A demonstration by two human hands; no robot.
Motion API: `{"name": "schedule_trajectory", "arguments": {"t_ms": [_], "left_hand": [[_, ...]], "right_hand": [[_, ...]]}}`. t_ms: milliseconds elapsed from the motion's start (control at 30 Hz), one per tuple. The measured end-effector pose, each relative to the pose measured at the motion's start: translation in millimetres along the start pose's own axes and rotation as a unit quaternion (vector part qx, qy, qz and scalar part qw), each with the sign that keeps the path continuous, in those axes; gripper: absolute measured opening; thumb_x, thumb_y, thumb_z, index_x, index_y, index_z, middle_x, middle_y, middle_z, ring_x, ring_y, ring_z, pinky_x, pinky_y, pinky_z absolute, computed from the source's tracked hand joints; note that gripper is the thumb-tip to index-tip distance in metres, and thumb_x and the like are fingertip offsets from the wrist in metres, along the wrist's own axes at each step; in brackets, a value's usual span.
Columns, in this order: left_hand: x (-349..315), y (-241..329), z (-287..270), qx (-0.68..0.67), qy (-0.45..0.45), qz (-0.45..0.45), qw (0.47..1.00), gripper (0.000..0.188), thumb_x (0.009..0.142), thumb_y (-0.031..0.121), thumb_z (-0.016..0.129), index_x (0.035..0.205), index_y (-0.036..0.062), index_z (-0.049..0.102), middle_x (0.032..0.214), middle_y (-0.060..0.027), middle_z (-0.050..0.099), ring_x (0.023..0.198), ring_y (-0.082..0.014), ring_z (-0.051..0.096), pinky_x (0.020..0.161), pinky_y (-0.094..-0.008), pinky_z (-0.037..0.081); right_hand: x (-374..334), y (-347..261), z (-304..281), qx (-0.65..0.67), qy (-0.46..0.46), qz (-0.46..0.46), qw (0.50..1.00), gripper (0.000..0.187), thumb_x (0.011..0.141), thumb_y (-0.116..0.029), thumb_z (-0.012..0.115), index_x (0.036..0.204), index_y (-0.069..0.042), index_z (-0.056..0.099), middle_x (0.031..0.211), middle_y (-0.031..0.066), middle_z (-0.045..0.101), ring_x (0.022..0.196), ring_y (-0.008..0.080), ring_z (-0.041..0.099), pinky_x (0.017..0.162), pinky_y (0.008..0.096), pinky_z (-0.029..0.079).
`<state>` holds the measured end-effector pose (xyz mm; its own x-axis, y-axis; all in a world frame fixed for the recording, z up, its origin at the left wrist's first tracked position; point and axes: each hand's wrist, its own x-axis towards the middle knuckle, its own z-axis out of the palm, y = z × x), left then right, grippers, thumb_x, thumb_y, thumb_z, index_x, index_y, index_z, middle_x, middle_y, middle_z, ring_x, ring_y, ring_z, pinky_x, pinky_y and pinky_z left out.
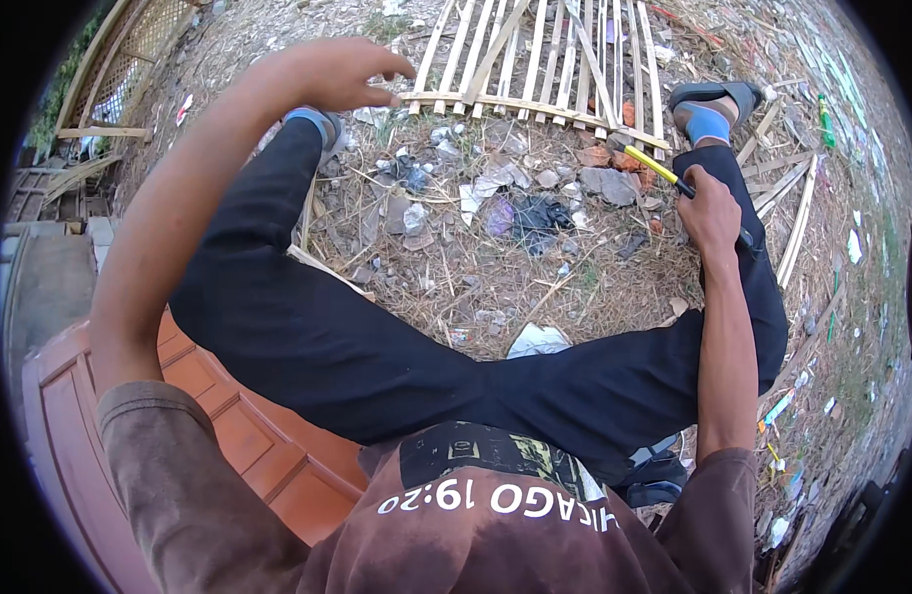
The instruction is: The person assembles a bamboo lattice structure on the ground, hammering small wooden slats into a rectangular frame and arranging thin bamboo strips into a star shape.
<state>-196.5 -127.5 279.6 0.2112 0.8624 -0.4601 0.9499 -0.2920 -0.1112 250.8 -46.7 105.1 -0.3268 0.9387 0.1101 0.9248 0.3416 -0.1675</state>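
My right hand (pixel 711 210) is wrapped round the black grip of a hammer (pixel 655 166) with a yellow shaft. The hammer's head end reaches the right part of the bottom rail on a slatted wooden panel (pixel 535 105); whether it touches the wood I cannot tell. This panel is made of narrow pale strips, with a few slanting ones across them, and lies on the ground between my feet. Over its left corner hovers my left hand (pixel 349 75), thumb and fingers apart, with nothing visible in it.
Stones, dry straw and plastic scraps litter the ground (pixel 446 267) between my legs. Loose wooden strips (pixel 798 213) lie beyond my right leg. A reddish-brown panelled board (pixel 278 465) is beneath me at the left. Lattice frames (pixel 114 89) stand at the far left.
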Motion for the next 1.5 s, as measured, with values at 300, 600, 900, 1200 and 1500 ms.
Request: {"name": "schedule_trajectory", "arguments": {"t_ms": [300,600,900,1200,1500], "left_hand": [[51.7,-44.7,62.7,-0.067,0.005,0.125,0.99,0.043,0.094,0.031,0.06,0.132,0.0125,0.055,0.119,-0.014,0.064,0.112,-0.0352,0.06,0.096,-0.048,0.047],[32.2,-125.2,201.0,-0.133,-0.182,0.059,0.972,0.052,0.091,0.035,0.062,0.138,0.013,0.05,0.126,-0.017,0.061,0.113,-0.0372,0.06,0.095,-0.0471,0.048],[51.5,-90.0,202.8,-0.182,-0.077,0.046,0.979,0.034,0.086,0.025,0.063,0.117,0.0111,0.062,0.111,-0.0133,0.065,0.102,-0.0345,0.064,0.086,-0.0474,0.052],[39.4,-69.2,254.5,0.005,-0.379,0.046,0.924,0.028,0.074,0.018,0.07,0.098,0.0051,0.074,0.102,-0.0132,0.073,0.093,-0.0292,0.071,0.073,-0.0436,0.056],[-1.7,-44.9,280.6,-0.062,-0.315,-0.056,0.945,0.042,0.078,0.042,0.074,0.097,0.0041,0.073,0.104,-0.0162,0.072,0.096,-0.033,0.07,0.081,-0.045,0.056]], "right_hand": [[7.6,-33.8,10.6,0.023,-0.027,-0.043,0.998,0.023,0.076,-0.008,0.066,0.098,-0.012,0.062,0.088,0.0101,0.067,0.078,0.0344,0.066,0.065,0.0449,0.05],[14.5,-57.6,38.4,0.067,-0.103,-0.194,0.973,0.033,0.069,-0.003,0.071,0.101,-0.008,0.062,0.083,0.0121,0.06,0.075,0.0334,0.063,0.065,0.043,0.05],[1.2,-53.0,50.8,0.131,-0.189,-0.09,0.969,0.028,0.076,-0.006,0.07,0.102,-0.005,0.061,0.091,0.017,0.064,0.082,0.038,0.063,0.072,0.0457,0.049],[-2.8,-48.5,50.6,0.143,-0.245,-0.042,0.958,0.027,0.077,-0.009,0.071,0.102,-0.003,0.062,0.086,0.0227,0.065,0.082,0.0406,0.063,0.074,0.0445,0.049],[-2.1,-50.9,43.3,0.134,-0.276,-0.018,0.952,0.029,0.078,-0.011,0.071,0.105,-0.004,0.062,0.084,0.0235,0.065,0.079,0.0415,0.064,0.072,0.0455,0.049]]}}
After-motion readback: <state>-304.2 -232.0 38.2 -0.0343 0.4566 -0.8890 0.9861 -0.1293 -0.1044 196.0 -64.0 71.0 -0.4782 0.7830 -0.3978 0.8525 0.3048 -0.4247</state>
